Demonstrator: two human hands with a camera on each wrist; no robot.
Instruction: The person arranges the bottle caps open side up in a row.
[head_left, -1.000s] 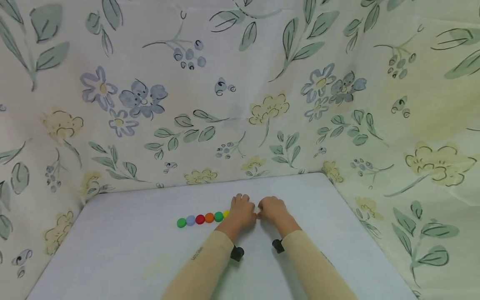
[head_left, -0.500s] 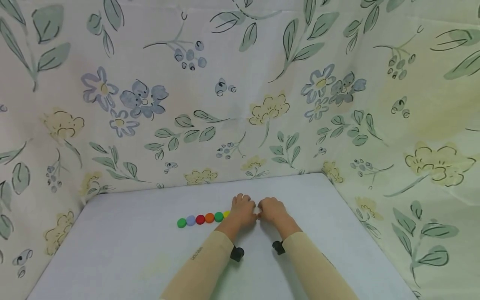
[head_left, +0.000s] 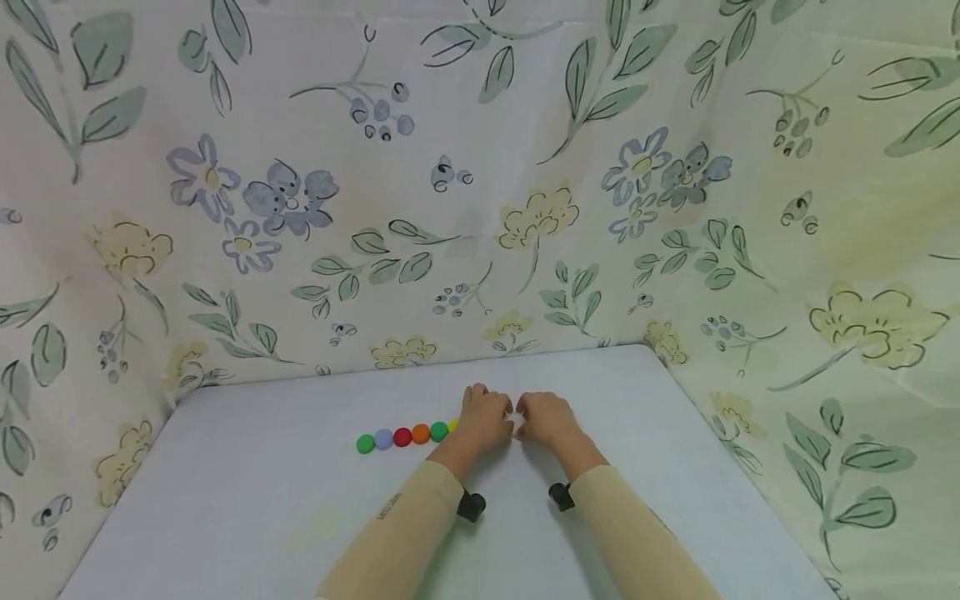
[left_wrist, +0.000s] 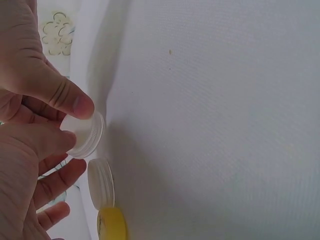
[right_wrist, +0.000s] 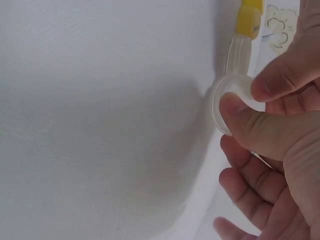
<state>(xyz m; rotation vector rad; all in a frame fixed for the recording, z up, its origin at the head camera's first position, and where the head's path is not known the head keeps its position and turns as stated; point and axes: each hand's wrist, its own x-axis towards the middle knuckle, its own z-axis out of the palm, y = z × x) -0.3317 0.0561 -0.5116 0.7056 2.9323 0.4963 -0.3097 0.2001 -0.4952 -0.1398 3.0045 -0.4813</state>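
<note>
Both hands meet near the far side of the table. Between them they hold a clear round plastic lid (left_wrist: 91,135) with a ridged rim, tilted up in the left wrist view. My left hand (head_left: 486,419) pinches its left side, with the thumb on its face. On the opposite side, my right hand (head_left: 547,417) pinches it with thumb and fingers; the other fingers are loosely bent. Beside it another clear lid (left_wrist: 101,184) touches a yellow cap (left_wrist: 112,223). The left hand hides these partly in the head view.
A row of coloured caps runs left from the hands: green (head_left: 438,432), orange (head_left: 421,433), red (head_left: 402,437), lilac (head_left: 384,439) and another green cap (head_left: 365,444). The white-covered table (head_left: 247,500) meets a floral cloth (head_left: 480,275) behind.
Both hands stay in nearly the same place. The left fingers have shifted slightly, and the clear lid shows more between the hands. The row of caps keeps its order.
</note>
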